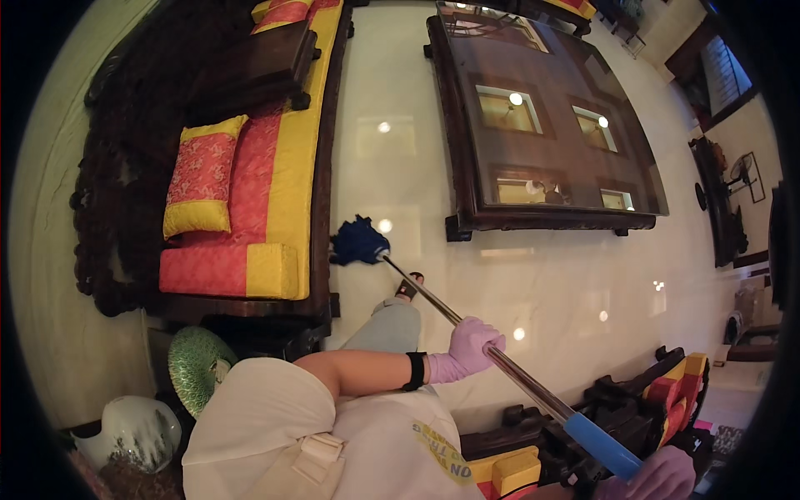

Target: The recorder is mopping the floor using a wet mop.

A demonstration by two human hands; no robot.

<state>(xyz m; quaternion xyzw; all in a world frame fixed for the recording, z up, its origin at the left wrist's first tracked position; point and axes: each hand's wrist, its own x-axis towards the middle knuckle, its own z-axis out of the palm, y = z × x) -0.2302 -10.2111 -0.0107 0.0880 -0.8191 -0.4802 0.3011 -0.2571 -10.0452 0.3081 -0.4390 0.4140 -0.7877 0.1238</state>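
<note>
A mop with a metal pole (525,380) slants across the view from lower right to upper left. Its dark blue mop head (359,241) rests on the pale glossy floor (400,175), right beside the base of the wooden sofa. Wearing a pink glove, my left hand (474,345) grips the pole around its middle. My right hand (665,472), gloved too, is closed around the top end of the blue handle grip (601,445), near the lower right edge of the view. My foot in a dark sandal (410,286) stands near the mop head.
To the left is a carved dark wooden sofa (324,187) with red and yellow cushions (203,175). A glass-topped low table (537,150) stands ahead to the right. Near my left side are a green ornament (197,362) and a white vase (140,431). Cushioned wooden seating (615,400) is at lower right.
</note>
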